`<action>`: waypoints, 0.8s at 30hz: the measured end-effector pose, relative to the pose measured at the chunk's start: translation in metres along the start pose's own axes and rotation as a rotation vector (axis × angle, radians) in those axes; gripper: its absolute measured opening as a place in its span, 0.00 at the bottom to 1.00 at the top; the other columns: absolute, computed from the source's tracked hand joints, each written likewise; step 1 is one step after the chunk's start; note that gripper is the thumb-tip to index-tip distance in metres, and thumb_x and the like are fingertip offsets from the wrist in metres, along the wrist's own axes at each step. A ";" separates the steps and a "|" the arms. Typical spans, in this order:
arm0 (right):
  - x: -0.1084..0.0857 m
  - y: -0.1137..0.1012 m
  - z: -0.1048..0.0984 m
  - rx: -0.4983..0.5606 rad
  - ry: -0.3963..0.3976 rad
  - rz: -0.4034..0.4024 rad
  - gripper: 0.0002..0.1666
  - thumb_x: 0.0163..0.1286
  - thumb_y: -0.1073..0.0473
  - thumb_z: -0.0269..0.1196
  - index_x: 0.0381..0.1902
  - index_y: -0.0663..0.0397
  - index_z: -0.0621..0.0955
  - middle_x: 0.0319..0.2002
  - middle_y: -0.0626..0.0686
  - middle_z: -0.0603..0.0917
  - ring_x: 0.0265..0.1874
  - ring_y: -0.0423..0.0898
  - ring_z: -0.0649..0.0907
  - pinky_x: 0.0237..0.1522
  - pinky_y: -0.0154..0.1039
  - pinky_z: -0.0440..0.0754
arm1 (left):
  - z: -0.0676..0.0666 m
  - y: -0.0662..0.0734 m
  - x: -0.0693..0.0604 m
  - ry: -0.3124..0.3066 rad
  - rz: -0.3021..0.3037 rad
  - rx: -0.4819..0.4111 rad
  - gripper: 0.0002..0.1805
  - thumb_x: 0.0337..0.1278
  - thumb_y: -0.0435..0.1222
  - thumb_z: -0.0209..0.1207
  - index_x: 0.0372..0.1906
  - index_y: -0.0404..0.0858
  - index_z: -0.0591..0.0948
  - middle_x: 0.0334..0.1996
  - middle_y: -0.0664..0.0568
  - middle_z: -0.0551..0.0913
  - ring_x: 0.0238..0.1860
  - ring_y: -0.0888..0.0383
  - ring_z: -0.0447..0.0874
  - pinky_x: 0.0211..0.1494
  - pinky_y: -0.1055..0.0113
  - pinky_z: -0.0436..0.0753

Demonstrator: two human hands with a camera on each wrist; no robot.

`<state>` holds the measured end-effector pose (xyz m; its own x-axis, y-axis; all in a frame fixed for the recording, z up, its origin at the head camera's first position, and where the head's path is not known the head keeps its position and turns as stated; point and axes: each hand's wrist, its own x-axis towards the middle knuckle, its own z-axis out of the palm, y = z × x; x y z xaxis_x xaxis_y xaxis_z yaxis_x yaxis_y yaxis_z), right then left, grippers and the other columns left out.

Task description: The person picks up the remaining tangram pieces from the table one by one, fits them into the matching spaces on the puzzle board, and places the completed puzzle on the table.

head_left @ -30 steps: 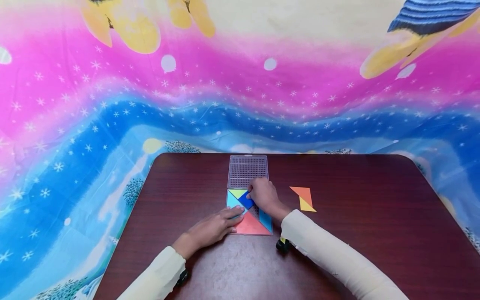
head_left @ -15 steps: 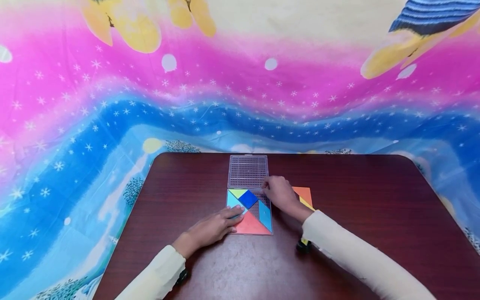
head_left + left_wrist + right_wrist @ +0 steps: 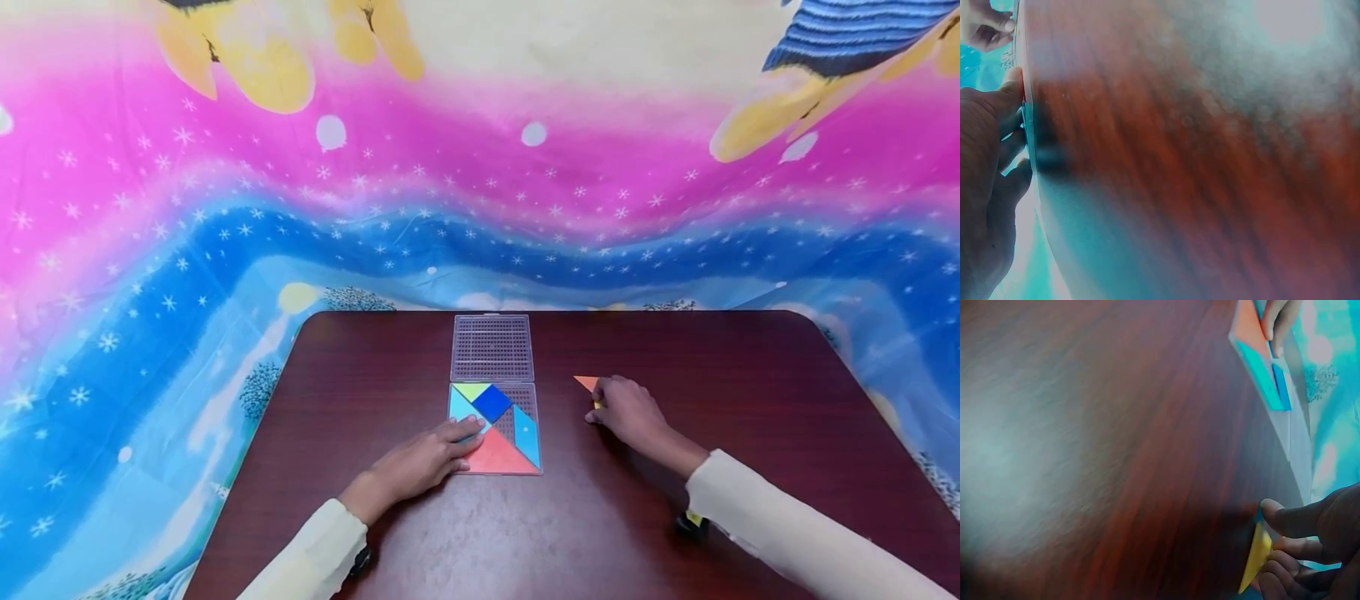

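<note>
My left hand [image 3: 431,454] lies with extended fingers over the tangram tray, its fingertips on the light blue triangle [image 3: 461,404] and the coral triangle [image 3: 506,457]. The gridded tray [image 3: 525,396] also holds a lime triangle [image 3: 471,389], a dark blue square [image 3: 492,403] and a teal parallelogram [image 3: 527,433]; gridded gaps show at its upper right and centre. To the right of the tray, my right hand [image 3: 633,417] pinches the yellow triangle [image 3: 1255,559] at the tabletop. An orange piece [image 3: 585,382] shows beside its fingertips, mostly hidden by the hand.
The gridded lid [image 3: 491,347] lies flat behind the tray, near the far edge of the dark brown table [image 3: 375,358]. A patterned cloth [image 3: 480,183] hangs behind the table. Dark wrist cameras sit under both cuffs.
My right hand has left the dark blue square and moved right to the yellow triangle, partly covering the orange piece. The left hand has stayed on the tray. The head view has shifted slightly.
</note>
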<state>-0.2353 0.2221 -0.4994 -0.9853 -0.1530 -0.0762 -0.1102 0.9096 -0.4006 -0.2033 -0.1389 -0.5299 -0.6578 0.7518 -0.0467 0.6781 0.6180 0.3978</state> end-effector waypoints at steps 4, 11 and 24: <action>-0.006 0.007 -0.001 -0.011 0.010 -0.003 0.14 0.61 0.59 0.77 0.37 0.59 0.83 0.32 0.52 0.81 0.29 0.44 0.78 0.36 0.45 0.82 | 0.001 0.000 0.000 0.016 0.020 0.021 0.27 0.79 0.45 0.53 0.76 0.45 0.69 0.80 0.51 0.63 0.79 0.48 0.62 0.76 0.50 0.71; -0.012 0.008 -0.001 0.009 -0.010 0.006 0.15 0.60 0.60 0.77 0.39 0.60 0.82 0.30 0.52 0.78 0.28 0.44 0.76 0.32 0.41 0.79 | 0.001 -0.001 0.000 0.028 0.020 0.008 0.27 0.78 0.44 0.54 0.76 0.44 0.69 0.80 0.51 0.63 0.80 0.48 0.62 0.76 0.50 0.72; -0.011 0.008 0.000 0.015 -0.073 0.030 0.17 0.59 0.60 0.78 0.38 0.59 0.80 0.29 0.51 0.78 0.26 0.45 0.74 0.29 0.38 0.73 | 0.001 -0.002 0.001 0.028 0.029 0.018 0.26 0.79 0.43 0.53 0.76 0.44 0.69 0.80 0.51 0.64 0.79 0.47 0.63 0.76 0.50 0.73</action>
<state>-0.2250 0.2312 -0.5014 -0.9759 -0.1544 -0.1544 -0.0788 0.9085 -0.4103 -0.2047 -0.1395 -0.5321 -0.6469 0.7625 -0.0094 0.7024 0.6006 0.3819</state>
